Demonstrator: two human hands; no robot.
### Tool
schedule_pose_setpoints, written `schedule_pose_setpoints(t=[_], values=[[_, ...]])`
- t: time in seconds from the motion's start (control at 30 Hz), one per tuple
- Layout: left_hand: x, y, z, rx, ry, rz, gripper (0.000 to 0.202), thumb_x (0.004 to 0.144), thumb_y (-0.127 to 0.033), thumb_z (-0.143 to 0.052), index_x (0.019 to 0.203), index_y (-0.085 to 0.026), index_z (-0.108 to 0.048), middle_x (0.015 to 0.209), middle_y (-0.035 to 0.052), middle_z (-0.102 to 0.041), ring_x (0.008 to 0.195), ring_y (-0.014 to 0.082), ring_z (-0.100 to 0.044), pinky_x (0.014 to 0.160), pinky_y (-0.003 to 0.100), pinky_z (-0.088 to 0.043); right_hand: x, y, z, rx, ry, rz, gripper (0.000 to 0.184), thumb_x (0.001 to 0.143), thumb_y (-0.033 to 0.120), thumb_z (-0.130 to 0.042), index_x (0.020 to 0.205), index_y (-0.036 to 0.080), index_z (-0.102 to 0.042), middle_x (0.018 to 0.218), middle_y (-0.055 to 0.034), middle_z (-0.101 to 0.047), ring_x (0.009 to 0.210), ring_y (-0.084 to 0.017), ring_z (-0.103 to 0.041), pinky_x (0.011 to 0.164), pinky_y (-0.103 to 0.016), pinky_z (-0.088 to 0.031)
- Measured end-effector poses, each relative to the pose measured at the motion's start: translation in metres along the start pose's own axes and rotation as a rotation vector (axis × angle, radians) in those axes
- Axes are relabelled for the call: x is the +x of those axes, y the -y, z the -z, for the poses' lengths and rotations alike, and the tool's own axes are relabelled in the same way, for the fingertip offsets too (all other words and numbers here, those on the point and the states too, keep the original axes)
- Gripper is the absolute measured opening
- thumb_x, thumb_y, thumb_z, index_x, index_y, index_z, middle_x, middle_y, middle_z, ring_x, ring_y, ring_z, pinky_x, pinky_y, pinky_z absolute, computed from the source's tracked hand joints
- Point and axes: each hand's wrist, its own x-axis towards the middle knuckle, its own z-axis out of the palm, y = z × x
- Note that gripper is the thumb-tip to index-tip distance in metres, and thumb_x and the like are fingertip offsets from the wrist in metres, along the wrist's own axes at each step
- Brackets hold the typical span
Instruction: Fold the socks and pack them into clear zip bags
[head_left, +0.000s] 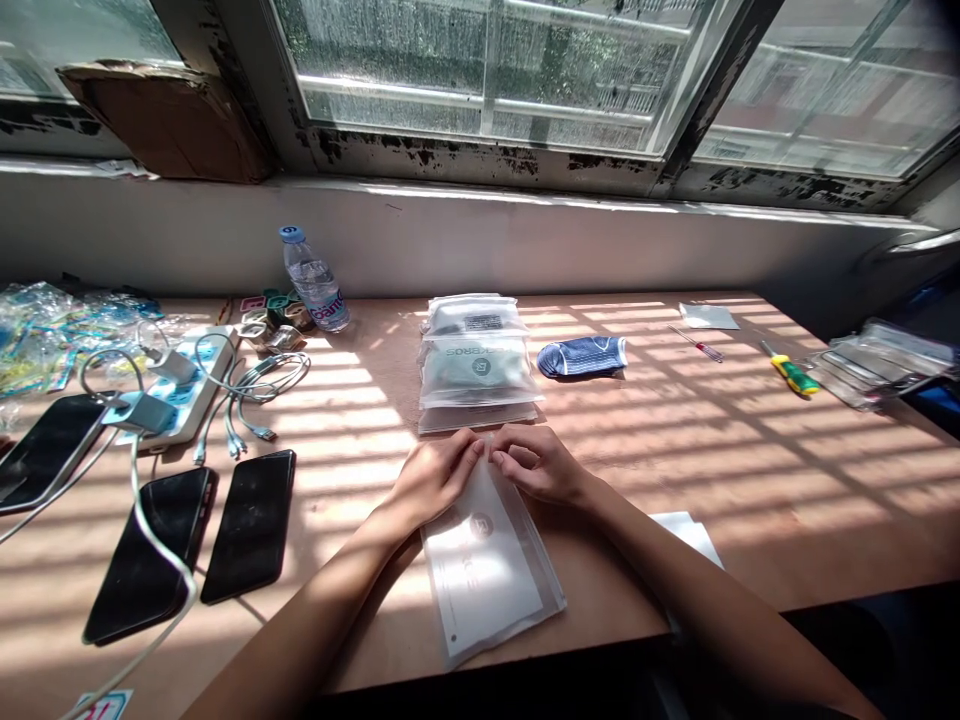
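A frosted plastic bag [499,575] with a white sheet inside and a round printed logo lies flat at the table's front edge. Its far end is pinched between my left hand [442,470] and my right hand [540,462], whose fingertips nearly meet there. Both hands are closed on the bag's end. Just beyond them, a stack of similar frosted bags [480,365] shows printed labels. To the right of that stack lies a folded pair of blue socks [581,357].
A water bottle [315,280] stands at the back left. Phones [251,525], a power strip [199,385] and cables [251,390] cover the left side. Screwdrivers [791,373] and plastic packets [874,365] lie at right. White paper [688,540] sits under my right forearm.
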Motion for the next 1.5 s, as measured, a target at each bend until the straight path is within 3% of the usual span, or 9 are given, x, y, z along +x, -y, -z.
schedule_pose_setpoints(t=[0.33, 0.5, 0.73, 0.93, 1.07, 1.13, 1.23, 1.33, 1.5], values=[[0.011, 0.037, 0.04, 0.1, -0.626, 0.288, 0.037, 0.107, -0.054, -0.053, 0.089, -0.024, -0.063, 0.074, 0.0005, -0.067, 0.067, 0.0204, -0.06, 0.066, 0.031, -0.044, -0.002, -0.003, -0.003, 0.032, 0.047, -0.047, 0.019, 0.097, 0.021, -0.064, 0.081, 0.018, -0.073, 0.07, -0.001, -0.071, 0.062, -0.014, -0.061, 0.058, -0.024, -0.046], [0.016, 0.05, 0.048, 0.272, -0.665, 0.246, 0.034, 0.108, -0.048, -0.051, 0.088, -0.025, -0.065, 0.079, 0.0035, -0.067, 0.079, 0.0246, -0.064, 0.077, 0.035, -0.05, -0.002, 0.001, 0.002, 0.036, 0.16, -0.083, 0.016, 0.088, 0.018, -0.06, 0.072, 0.02, -0.063, 0.064, 0.0017, -0.062, 0.058, -0.012, -0.053, 0.055, -0.025, -0.04], [0.013, 0.048, 0.045, 0.286, -0.605, 0.066, 0.031, 0.111, -0.044, -0.055, 0.105, -0.022, -0.076, 0.102, 0.0074, -0.082, 0.095, 0.0262, -0.075, 0.09, 0.038, -0.058, -0.002, 0.007, 0.004, 0.017, 0.215, -0.053, 0.013, 0.093, 0.023, -0.062, 0.084, 0.02, -0.071, 0.06, 0.0055, -0.051, 0.053, -0.01, -0.044, 0.054, -0.025, -0.034], [0.01, 0.033, 0.035, 0.476, -0.271, -0.234, 0.031, 0.116, -0.035, -0.051, 0.113, -0.022, -0.079, 0.102, 0.0064, -0.083, 0.091, 0.0248, -0.076, 0.086, 0.039, -0.053, 0.001, -0.006, 0.034, -0.236, -0.266, -0.132, 0.021, 0.104, 0.033, -0.058, 0.09, 0.022, -0.07, 0.075, -0.0014, -0.067, 0.068, -0.017, -0.06, 0.066, -0.029, -0.049], [0.011, 0.028, 0.031, 0.589, -0.344, -0.282, 0.025, 0.113, -0.032, -0.058, 0.118, -0.023, -0.08, 0.109, 0.0094, -0.084, 0.097, 0.0282, -0.077, 0.087, 0.041, -0.054, 0.003, -0.024, 0.067, -0.44, -0.527, -0.301, 0.026, 0.105, 0.035, -0.056, 0.12, 0.021, -0.072, 0.12, -0.0128, -0.077, 0.114, -0.029, -0.071, 0.105, -0.042, -0.057], [0.009, 0.028, 0.031, 0.55, -0.361, -0.277, 0.024, 0.111, -0.028, -0.057, 0.12, -0.023, -0.079, 0.109, 0.0099, -0.083, 0.096, 0.0276, -0.077, 0.087, 0.041, -0.057, 0.002, -0.039, 0.078, -0.556, -0.482, -0.397, 0.045, 0.103, 0.036, -0.056, 0.143, 0.018, -0.066, 0.15, -0.0178, -0.068, 0.14, -0.033, -0.062, 0.122, -0.048, -0.048], [0.005, 0.029, 0.029, 0.399, -0.159, -0.278, 0.026, 0.11, -0.026, -0.054, 0.122, -0.023, -0.077, 0.104, 0.008, -0.083, 0.09, 0.0239, -0.078, 0.083, 0.036, -0.059, 0.0, -0.06, 0.084, -0.728, -0.33, -0.607, 0.062, 0.101, 0.04, -0.056, 0.159, 0.017, -0.057, 0.168, -0.0181, -0.056, 0.162, -0.039, -0.04, 0.136, -0.057, -0.03], [0.004, 0.027, 0.023, 0.326, 0.031, -0.276, 0.027, 0.111, -0.033, -0.055, 0.123, -0.025, -0.078, 0.095, 0.0054, -0.082, 0.085, 0.0229, -0.078, 0.08, 0.033, -0.06, 0.001, -0.069, 0.083, -0.843, -0.271, -0.68, 0.064, 0.103, 0.043, -0.056, 0.161, 0.017, -0.057, 0.167, -0.0174, -0.058, 0.159, -0.041, -0.043, 0.136, -0.061, -0.025], [0.006, 0.024, 0.016, 0.284, 0.113, -0.211, 0.029, 0.111, -0.039, -0.055, 0.115, -0.029, -0.081, 0.096, 0.0038, -0.083, 0.087, 0.0224, -0.079, 0.084, 0.031, -0.06, 0.009, -0.059, 0.084, -0.899, -0.304, -0.662, 0.056, 0.106, 0.042, -0.053, 0.155, 0.018, -0.065, 0.152, -0.0174, -0.07, 0.145, -0.041, -0.053, 0.131, -0.06, -0.029]])
